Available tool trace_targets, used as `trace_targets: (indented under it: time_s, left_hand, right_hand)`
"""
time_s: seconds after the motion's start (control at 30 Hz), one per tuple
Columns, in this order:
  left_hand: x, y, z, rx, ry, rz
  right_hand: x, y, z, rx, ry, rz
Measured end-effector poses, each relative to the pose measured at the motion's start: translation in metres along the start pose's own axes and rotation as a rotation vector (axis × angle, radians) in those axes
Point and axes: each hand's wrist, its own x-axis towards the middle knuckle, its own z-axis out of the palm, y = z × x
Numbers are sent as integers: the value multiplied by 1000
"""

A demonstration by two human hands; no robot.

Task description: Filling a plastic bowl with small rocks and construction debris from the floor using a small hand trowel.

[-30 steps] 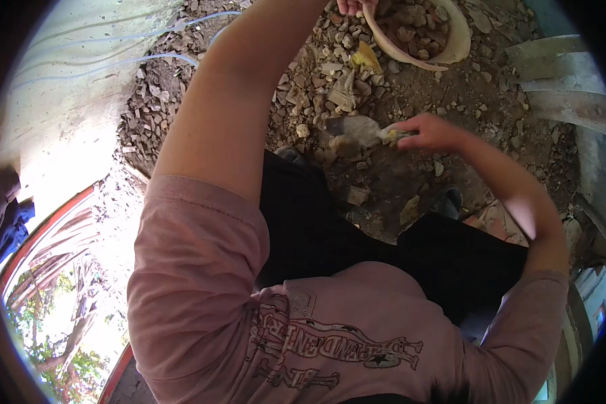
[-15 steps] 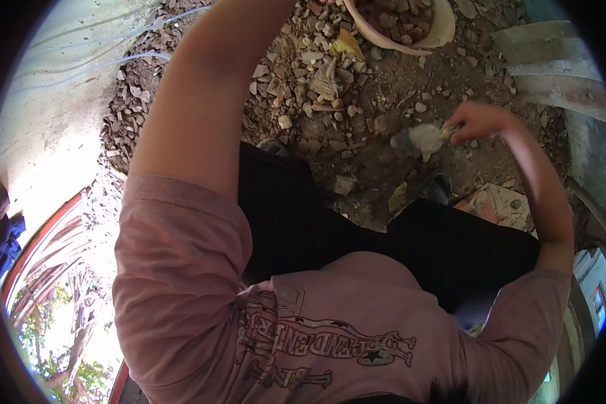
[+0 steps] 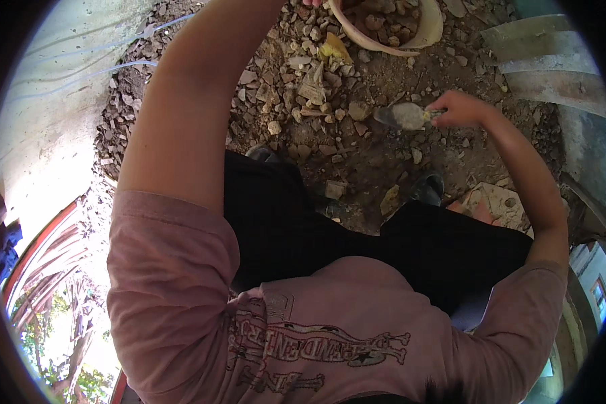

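My right hand [image 3: 461, 109] is closed round the handle of a trowel [image 3: 405, 116]. Its blade, coated in pale dirt, points left just above the rubble. Up at the top edge, only the fingertips of my left hand [image 3: 312, 2] show, beside the rim of a pale bucket [image 3: 432, 27]; the rest of that hand is cut off, so its grip is hidden. Broken stones [image 3: 382, 21] lie in the bucket, whose top is also cut off by the frame. Below the bucket, loose rubble [image 3: 276, 87] and a yellowish scrap [image 3: 335, 49] cover dark soil.
My dark shoes [image 3: 429, 190] stand on the soil, knees bent. Curved grey sheets [image 3: 549, 64] line the right side. A pale wall [image 3: 60, 74] with thin blue tubing [image 3: 124, 66] bounds the left. Broken tile [image 3: 497, 205] lies by my right knee.
My right hand has lifted the trowel slightly up and left, toward the bucket. The whole view has shifted a little, with the bucket and rubble now further left and higher.
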Motion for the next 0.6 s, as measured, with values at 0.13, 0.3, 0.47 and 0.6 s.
trace_targets:
  time_s: [0.13, 0.3, 0.47, 0.6]
  left_hand:
    - [6, 7, 3, -5, 59, 8]
    - [3, -2, 0, -2, 45, -17]
    - [-1, 9, -1, 0, 51, -33]
    - [0, 4, -1, 42, 41, -14]
  right_hand:
    - [6, -8, 5, -149, 27, -27]
    - [25, -35, 29, -199, 32, 8]
    - [29, -14, 50, -186, 128, -42]
    - [30, -3, 24, -97, 153, -39]
